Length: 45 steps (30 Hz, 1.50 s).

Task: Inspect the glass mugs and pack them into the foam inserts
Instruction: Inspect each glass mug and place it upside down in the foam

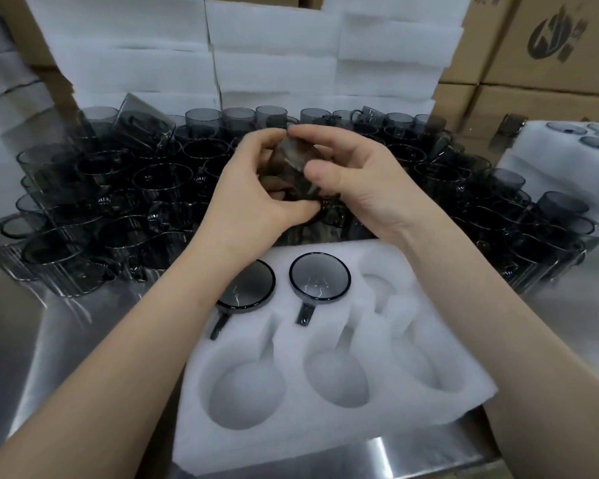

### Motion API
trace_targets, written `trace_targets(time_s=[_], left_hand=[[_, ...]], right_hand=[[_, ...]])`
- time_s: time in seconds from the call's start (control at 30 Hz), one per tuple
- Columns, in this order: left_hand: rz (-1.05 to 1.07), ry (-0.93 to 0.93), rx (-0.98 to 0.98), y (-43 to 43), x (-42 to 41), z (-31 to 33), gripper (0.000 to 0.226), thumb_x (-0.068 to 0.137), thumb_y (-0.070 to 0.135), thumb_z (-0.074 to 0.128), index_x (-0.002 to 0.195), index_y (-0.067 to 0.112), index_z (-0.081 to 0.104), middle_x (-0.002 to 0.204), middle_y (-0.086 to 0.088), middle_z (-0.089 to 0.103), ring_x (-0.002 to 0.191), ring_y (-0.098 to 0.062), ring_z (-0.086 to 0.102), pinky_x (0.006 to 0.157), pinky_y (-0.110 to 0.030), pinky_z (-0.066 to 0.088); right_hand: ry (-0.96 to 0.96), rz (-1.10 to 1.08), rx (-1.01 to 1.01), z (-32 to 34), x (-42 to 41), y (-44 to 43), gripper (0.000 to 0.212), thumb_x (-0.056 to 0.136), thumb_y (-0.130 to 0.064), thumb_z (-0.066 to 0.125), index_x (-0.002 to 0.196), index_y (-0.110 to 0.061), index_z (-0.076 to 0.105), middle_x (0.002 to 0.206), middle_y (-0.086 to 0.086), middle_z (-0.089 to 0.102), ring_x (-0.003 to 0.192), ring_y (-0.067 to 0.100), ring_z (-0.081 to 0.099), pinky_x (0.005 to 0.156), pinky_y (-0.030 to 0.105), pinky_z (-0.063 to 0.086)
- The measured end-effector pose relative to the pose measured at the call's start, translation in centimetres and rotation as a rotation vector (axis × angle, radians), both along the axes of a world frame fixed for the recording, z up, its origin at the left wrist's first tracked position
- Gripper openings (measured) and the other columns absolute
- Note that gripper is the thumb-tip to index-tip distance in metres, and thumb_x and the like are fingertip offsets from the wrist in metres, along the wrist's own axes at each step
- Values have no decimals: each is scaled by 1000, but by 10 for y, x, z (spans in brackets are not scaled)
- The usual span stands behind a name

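Note:
A smoky grey glass mug (293, 164) is held up between both hands above the mass of loose mugs. My left hand (256, 188) grips it from the left with curled fingers, and my right hand (353, 174) pinches it from the right, thumb on its near side. Below my wrists lies a white foam insert (325, 433) with six mug-shaped pockets. Two packed mugs fill its far-left pocket (253, 288) and far-middle pocket (319, 276), bases up and handles pointing toward me. The other pockets hold nothing.
Several dark glass mugs (125, 202) crowd the steel table (49, 344) from left to right behind the insert. Stacked white foam inserts (274, 46) rise at the back. Cardboard boxes (550, 39) stand at the upper right, and a filled insert (567, 143) lies at the right.

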<state>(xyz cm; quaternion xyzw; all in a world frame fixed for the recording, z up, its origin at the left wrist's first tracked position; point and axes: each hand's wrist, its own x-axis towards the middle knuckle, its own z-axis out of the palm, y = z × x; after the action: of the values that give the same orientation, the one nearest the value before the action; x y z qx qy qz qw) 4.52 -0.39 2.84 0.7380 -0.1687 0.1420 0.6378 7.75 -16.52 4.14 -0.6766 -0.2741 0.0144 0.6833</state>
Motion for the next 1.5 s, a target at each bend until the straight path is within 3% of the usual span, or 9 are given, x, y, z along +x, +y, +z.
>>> trace_targets(time_s=[0.07,0.33,0.43,0.53,0.77,0.93,1.07,1.3,1.5], left_hand=[[39,-26,109,0,0,-1,59,66,1,84,112,30,59,99,13,67,87,3,66,80,-17,53],[103,-72,355,-4,-3,0,68,58,13,90,117,35,63,91,26,64,92,14,59,75,1,41],[98,-67,355,-4,-1,0,61,57,17,92,107,35,63,89,22,66,88,7,63,81,-11,48],[59,-51,271,-3,-1,0,71,56,13,92,119,30,65,101,14,71,94,-2,67,92,-30,54],[56,6,49,4,3,-1,64,60,-2,88,115,22,68,104,3,73,92,-8,71,81,-25,57],[97,-38,240,0,-2,2,65,58,10,91,116,28,67,100,13,72,91,-5,69,86,-28,56],[91,-31,298,-4,-4,3,59,59,19,91,112,30,66,95,14,71,88,1,67,88,-26,54],[73,-44,117,-3,-7,5,62,58,23,87,115,26,64,107,12,70,102,-5,66,93,-34,54],[124,-67,46,-1,-7,4,58,66,11,87,115,27,59,105,17,66,102,3,63,91,-22,52]], right_hand=[[-101,-44,-122,1,-3,0,42,74,-12,78,113,-20,66,105,17,66,94,30,60,96,50,52],[-190,-325,-256,5,-10,10,28,74,-24,83,80,-22,56,82,-3,59,75,15,60,74,40,55],[-159,-397,-183,6,-8,11,21,84,-23,76,72,-20,59,71,-5,61,68,10,58,64,31,50],[0,-338,-70,5,-6,9,13,92,-19,66,79,-18,67,73,-2,66,70,12,61,67,33,48],[202,198,95,7,-6,-3,40,82,5,59,120,-6,58,111,12,65,107,28,60,105,44,43],[71,-93,-72,7,-7,1,31,71,-7,80,96,-18,65,87,4,65,77,14,64,68,24,51],[-83,-350,-132,4,-9,10,15,88,-20,71,77,-18,61,73,0,61,61,3,57,50,14,42],[136,-237,-22,7,-7,0,20,97,-35,58,88,-18,59,82,5,58,71,17,57,61,32,51],[133,-163,-179,8,-7,-1,43,98,-51,47,65,-24,53,58,-3,47,45,15,41,47,27,41]])
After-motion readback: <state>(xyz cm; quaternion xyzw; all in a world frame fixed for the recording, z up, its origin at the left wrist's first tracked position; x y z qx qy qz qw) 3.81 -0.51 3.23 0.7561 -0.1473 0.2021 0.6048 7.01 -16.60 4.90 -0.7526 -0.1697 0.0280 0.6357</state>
